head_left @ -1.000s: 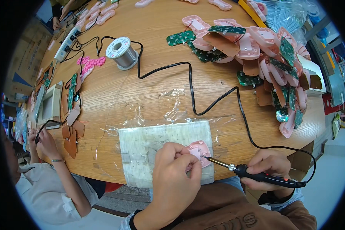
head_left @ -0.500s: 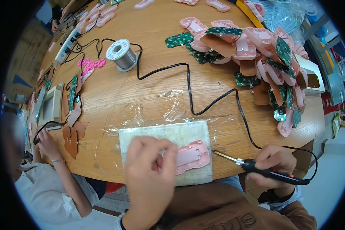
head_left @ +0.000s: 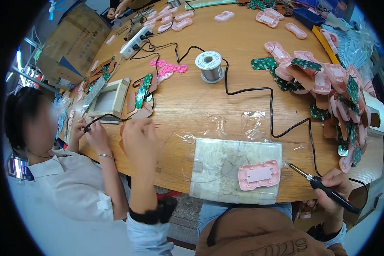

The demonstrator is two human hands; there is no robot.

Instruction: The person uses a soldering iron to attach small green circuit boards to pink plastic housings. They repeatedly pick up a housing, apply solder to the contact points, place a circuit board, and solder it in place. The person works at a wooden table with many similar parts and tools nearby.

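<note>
My right hand (head_left: 335, 187) is wrapped round the black handle of a soldering iron (head_left: 324, 190). Its metal tip points up and left, just off the right edge of a pale, worn mat (head_left: 217, 187). On that mat lies a pink plastic shell half (head_left: 259, 175), inner side up, with a pale pink panel in its middle; neither hand touches it. My left hand (head_left: 140, 141) is stretched far out to the left, over brown flat pieces beside a green circuit board (head_left: 143, 90). Its fingers look bent but are blurred, and what they touch is hidden.
A solder wire spool (head_left: 211, 74) stands mid-table, with the iron's black cord (head_left: 272, 111) winding past it. Pink shells and circuit boards pile up (head_left: 328, 85) at right. A co-worker (head_left: 77, 170) sits close at left beside a cream frame (head_left: 109, 100). A power strip (head_left: 135, 42) lies farther back.
My left hand has left the pink shell and reached out to the left. The view has swung left, so the table appears farther right. The soldering iron stays in my right hand.
</note>
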